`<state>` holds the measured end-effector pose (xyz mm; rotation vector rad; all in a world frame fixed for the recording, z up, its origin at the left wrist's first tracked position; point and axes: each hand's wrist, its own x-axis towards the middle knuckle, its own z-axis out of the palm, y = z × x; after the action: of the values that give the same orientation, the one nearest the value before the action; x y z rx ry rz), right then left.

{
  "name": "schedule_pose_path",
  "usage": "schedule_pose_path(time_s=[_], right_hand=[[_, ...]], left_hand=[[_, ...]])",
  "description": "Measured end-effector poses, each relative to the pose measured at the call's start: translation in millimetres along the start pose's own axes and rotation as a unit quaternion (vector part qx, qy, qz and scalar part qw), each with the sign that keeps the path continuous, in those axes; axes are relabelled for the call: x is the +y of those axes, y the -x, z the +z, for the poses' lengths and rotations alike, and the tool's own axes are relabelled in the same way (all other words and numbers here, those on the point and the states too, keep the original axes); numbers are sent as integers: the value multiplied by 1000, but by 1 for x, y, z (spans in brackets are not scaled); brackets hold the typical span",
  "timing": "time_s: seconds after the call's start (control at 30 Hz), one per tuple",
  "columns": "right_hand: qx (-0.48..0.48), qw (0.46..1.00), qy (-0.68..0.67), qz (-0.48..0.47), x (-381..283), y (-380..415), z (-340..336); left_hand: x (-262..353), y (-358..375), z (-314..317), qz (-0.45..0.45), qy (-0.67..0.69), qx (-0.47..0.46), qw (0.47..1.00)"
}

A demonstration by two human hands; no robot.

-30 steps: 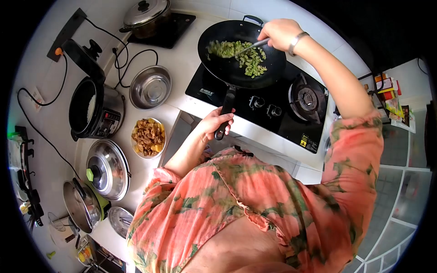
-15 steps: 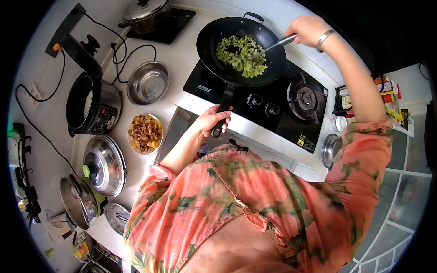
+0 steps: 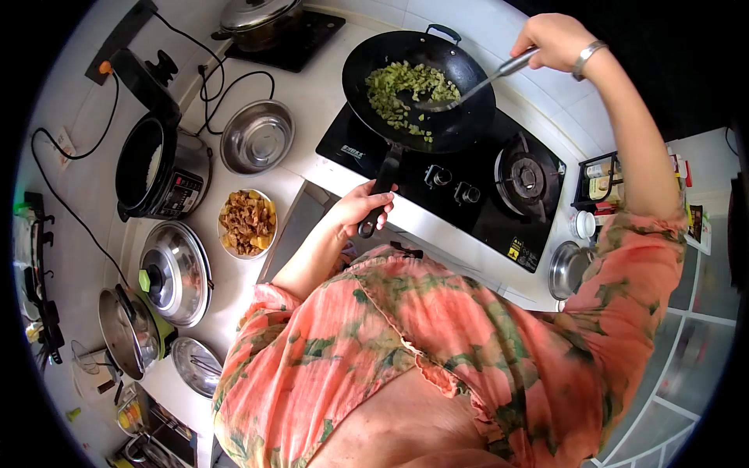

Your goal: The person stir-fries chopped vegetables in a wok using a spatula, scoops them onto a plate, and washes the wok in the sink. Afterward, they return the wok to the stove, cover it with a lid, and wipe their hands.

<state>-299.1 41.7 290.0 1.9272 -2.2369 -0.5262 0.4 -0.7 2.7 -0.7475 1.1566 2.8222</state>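
Note:
A black wok (image 3: 468, 117) stands on the left burner of the black gas stove (image 3: 491, 226). My left hand (image 3: 364, 209) is wrapped round the wok's handle (image 3: 387, 170), close to its end. Up at the right, my right hand (image 3: 555, 40) grips the metal handle of a spatula (image 3: 511, 64). The spatula's blade is inside the wok, at the right edge of chopped green vegetables (image 3: 390, 86). These pieces lie mostly in the wok's upper left, with some scattered lower down.
Left of the stove are a steel bowl (image 3: 257, 137), a dish of browned meat chunks (image 3: 246, 225), an open rice cooker (image 3: 181, 175) and a domed lid (image 3: 175, 273). A lidded pot (image 3: 261, 23) stands at the back. Bottles (image 3: 601, 187) and another steel bowl (image 3: 569, 269) are at the right.
My right hand has moved up and right with the spatula. The green vegetables have shifted towards the wok's upper left. My left hand still holds the wok's handle.

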Motion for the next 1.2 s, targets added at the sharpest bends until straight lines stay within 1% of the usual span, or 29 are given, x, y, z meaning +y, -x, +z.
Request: schedule_pose_path(time_s=[0.07,0.13,0.17,0.2,0.23,0.27,0.3,0.33,0.4,0.43,0.47,0.53,0.57,0.67,0.77,0.8,0.87,0.9,0.93,0.97,1.0,1.07,1.13,1.17,1.2], right_hand=[[-61,998,-4,-14,-2,8,-13],[-76,992,-2,-104,-21,15,-18],[-34,987,-55,-145,-29,14,-7],[-40,992,-53,-110,-48,11,1],[15,992,-49,-119,-61,7,16],[21,996,-19,-84,-78,0,25],[42,997,-24,-54,-84,-11,44],[18,999,28,-12,-86,-26,57],[20,998,13,60,-76,-39,59],[-2,996,-30,88,-63,-39,52],[7,994,-61,95,-42,-41,57],[-17,988,-105,112,-6,-35,45],[32,991,-97,86,13,-26,45],[82,986,-40,136,23,-6,36],[60,992,56,96,19,-11,65],[49,995,31,79,15,-11,72],[75,997,29,15,10,-8,85],[75,997,30,11,13,-7,84],[87,996,30,-3,18,-5,80],[100,994,31,-17,25,-4,75],[79,996,45,-1,31,-3,63],[90,989,113,-31,38,7,35],[65,983,158,-61,41,8,21],[110,966,175,-157,37,16,11],[113,965,175,-162,35,14,13]], left_hand=[[1,0,1,0,-7,5,1000],[1,1,3,-2,-2,6,1000],[0,1,2,-5,8,5,1000],[1,0,2,-2,7,4,1000],[1,0,3,-3,8,3,1000],[0,0,2,-5,9,3,1000],[-1,-1,0,-9,26,-2,1000],[-1,0,0,-10,23,-1,1000],[1,1,3,-11,23,7,1000],[0,1,3,-14,23,7,1000],[0,0,2,-8,13,8,1000],[-2,0,1,-2,6,9,1000],[-2,0,1,-4,10,9,1000],[-2,-1,0,-4,12,9,1000],[-3,-2,-1,4,5,9,1000],[-2,-2,1,5,5,9,1000],[-2,1,4,11,16,29,999],[-3,0,3,16,6,33,999],[-3,2,5,18,8,36,999],[-2,4,8,32,-9,63,997],[-3,5,10,45,-25,91,995],[-3,9,9,60,-56,110,990],[-11,10,5,109,-151,139,973],[-12,13,9,110,-149,144,972],[-11,16,14,106,-200,173,959]])
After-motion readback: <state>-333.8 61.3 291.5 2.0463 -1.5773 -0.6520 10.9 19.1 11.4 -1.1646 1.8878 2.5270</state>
